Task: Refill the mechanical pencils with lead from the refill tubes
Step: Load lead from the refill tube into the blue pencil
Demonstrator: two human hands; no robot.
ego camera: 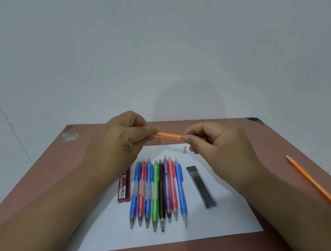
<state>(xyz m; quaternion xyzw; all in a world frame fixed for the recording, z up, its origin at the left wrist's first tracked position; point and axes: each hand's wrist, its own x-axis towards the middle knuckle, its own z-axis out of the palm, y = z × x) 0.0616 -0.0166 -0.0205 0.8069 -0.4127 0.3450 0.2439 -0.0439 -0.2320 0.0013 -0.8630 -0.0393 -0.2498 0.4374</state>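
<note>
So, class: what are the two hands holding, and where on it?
An orange mechanical pencil, held level: the left hand grips one end, the right hand pinches the other end.

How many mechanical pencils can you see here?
10. Eight coloured plastic pencils lie in a row on the white paper sheet; an orange one is held in both hands; another orange one lies at the right.

A white sheet of paper [221, 221] lies on my brown desk [243, 135]. An orange wooden pencil [318, 186] lies to its right, against a pale wall [152, 45].
</note>
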